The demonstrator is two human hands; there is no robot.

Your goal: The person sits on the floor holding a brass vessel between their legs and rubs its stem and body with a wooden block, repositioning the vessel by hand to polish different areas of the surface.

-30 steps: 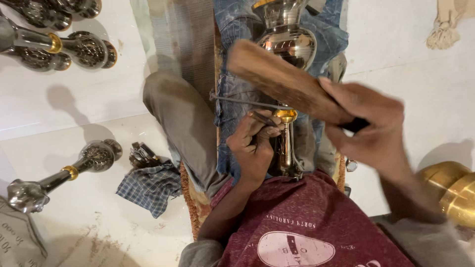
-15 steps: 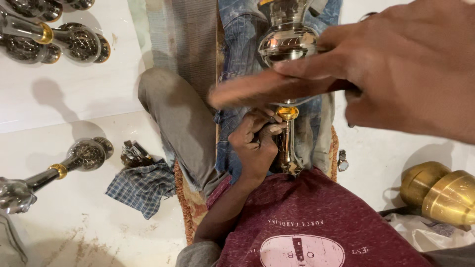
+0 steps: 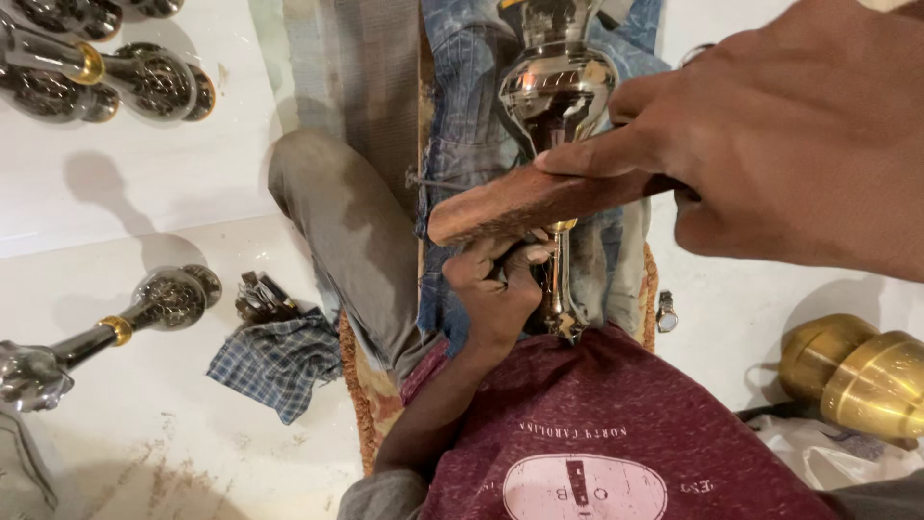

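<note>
My right hand (image 3: 799,144) is raised close to the camera, gripping a brown wooden block (image 3: 520,204) that lies almost level. Under the block, a shiny silver vase-shaped piece (image 3: 558,82) with a thin brass stem (image 3: 556,279) rests along my lap on blue denim cloth (image 3: 462,106). My left hand (image 3: 496,289) sits beside the stem, fingers closed on a small dark tool pressed against it. A thin metal rod (image 3: 433,181) pokes out to the left from behind the block.
Silver ornate pieces lie on the white floor at the left (image 3: 106,332) and top left (image 3: 115,67). A checked rag (image 3: 279,361) and small metal bits (image 3: 260,297) sit by my knee. Brass vessels (image 3: 857,371) stand at the right, with a small ring (image 3: 666,313) near the mat.
My right hand has lifted the wooden block from a slanted position up toward the camera, and it has now dipped slightly. The left hand stays at the stem.
</note>
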